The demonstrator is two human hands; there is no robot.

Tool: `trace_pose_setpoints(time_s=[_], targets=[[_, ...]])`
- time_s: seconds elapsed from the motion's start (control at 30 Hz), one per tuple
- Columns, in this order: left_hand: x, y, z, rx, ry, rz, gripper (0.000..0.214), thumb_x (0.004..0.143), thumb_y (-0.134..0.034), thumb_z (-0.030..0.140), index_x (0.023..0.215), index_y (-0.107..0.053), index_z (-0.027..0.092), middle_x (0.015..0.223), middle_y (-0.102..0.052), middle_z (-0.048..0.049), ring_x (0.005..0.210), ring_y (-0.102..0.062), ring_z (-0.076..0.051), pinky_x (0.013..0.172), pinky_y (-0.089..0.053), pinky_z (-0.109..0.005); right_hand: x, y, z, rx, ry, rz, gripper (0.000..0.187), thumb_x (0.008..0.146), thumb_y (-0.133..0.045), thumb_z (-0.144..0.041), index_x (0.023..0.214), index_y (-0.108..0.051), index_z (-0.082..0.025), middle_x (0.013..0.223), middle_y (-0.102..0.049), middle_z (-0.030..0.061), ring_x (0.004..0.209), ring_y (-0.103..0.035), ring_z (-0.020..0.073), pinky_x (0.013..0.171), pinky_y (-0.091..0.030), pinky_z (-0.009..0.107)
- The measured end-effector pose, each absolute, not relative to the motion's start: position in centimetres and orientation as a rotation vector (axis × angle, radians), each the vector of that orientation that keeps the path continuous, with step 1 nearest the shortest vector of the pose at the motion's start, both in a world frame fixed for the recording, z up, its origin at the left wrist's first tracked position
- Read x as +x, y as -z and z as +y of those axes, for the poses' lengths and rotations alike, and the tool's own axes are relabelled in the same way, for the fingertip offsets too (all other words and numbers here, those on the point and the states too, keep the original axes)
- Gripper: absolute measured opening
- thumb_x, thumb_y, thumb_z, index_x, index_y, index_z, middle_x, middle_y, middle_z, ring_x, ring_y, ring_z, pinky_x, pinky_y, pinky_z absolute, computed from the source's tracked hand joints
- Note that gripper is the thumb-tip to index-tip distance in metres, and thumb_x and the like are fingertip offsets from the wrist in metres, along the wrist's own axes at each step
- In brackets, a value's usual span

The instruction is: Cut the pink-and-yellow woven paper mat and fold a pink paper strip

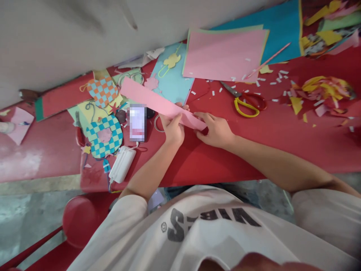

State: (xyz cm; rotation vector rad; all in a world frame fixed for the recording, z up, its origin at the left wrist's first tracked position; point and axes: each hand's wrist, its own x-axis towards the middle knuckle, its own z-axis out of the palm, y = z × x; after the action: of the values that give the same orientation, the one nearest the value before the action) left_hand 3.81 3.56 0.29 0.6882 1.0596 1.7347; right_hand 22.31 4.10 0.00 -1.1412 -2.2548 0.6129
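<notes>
A long strip of pink paper (159, 103) runs diagonally across the red tabletop (42, 150). My left hand (173, 128) grips it near the middle, with the fingers curled around it. My right hand (214, 130) pinches its near end, and the far end sticks out unsupported toward a pale blue paper sheet (172, 84). Close to my left hand lie a blurred phone (137, 122) and a thin metal ring (158, 124). To the right of my right hand rest yellow-handled scissors (244, 101).
Woven checkered paper mats (104, 135) and a white power bank (122, 164) sit left of my hands. Stacked pink sheets (224, 54) lie at the far side, and cut paper scraps (324, 90) are heaped at right. A grey wall (56, 37) borders the table's far edge.
</notes>
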Motion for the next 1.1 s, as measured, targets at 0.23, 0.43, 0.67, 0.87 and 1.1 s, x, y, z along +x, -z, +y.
trace_pose_setpoints(time_s=[0.23,0.43,0.67,0.87,1.1], targets=[[3.66,-0.42,3.46,0.610,-1.588,0.934,0.081,0.085,-0.090,0.038,0.158,-0.054,0.035,0.127,-0.081,-0.0053,0.139,-0.073,-0.032,0.124,-0.053,-0.054,22.45,0.30,4.43,-1.111,-0.710,-2.144,0.063,0.089,-0.073,-0.031,0.151,-0.061,-0.024,0.144,-0.077,0.0136,0.120,-0.079,0.0375,0.098,-0.066,0.052],[4.13,-0.53,2.92,0.608,-1.497,0.947,0.080,0.082,-0.095,0.039,0.153,-0.061,0.033,0.122,-0.082,-0.0044,0.143,-0.070,-0.033,0.127,-0.051,-0.054,22.52,0.53,4.50,-1.058,-0.815,-2.047,0.060,0.088,-0.074,-0.030,0.147,-0.062,-0.027,0.137,-0.079,0.0126,0.116,-0.080,0.0348,0.098,-0.066,0.051],[3.83,-0.38,3.08,0.621,-1.514,0.912,0.076,0.079,-0.098,0.039,0.147,-0.064,0.032,0.120,-0.083,-0.0036,0.143,-0.071,-0.033,0.126,-0.053,-0.055,22.59,0.72,4.55,-1.078,-0.819,-1.981,0.058,0.087,-0.078,-0.035,0.143,-0.066,-0.027,0.131,-0.081,0.0125,0.102,-0.081,0.0322,0.086,-0.068,0.047],[3.81,-0.01,3.15,0.632,-1.514,0.939,0.068,0.082,-0.097,0.041,0.142,-0.068,0.030,0.124,-0.084,-0.0053,0.141,-0.072,-0.034,0.124,-0.053,-0.058,22.68,0.90,4.76,-1.039,-0.848,-1.945,0.056,0.090,-0.078,-0.038,0.143,-0.066,-0.026,0.128,-0.082,0.0126,0.092,-0.080,0.0289,0.080,-0.068,0.045],[3.99,-0.30,3.13,0.610,-1.531,0.964,0.065,0.083,-0.096,0.038,0.141,-0.068,0.026,0.126,-0.083,-0.0078,0.147,-0.067,-0.036,0.127,-0.050,-0.060,22.62,0.87,4.73,-1.036,-0.865,-1.941,0.054,0.093,-0.078,-0.042,0.143,-0.067,-0.026,0.129,-0.081,0.0136,0.093,-0.079,0.0290,0.080,-0.068,0.045]])
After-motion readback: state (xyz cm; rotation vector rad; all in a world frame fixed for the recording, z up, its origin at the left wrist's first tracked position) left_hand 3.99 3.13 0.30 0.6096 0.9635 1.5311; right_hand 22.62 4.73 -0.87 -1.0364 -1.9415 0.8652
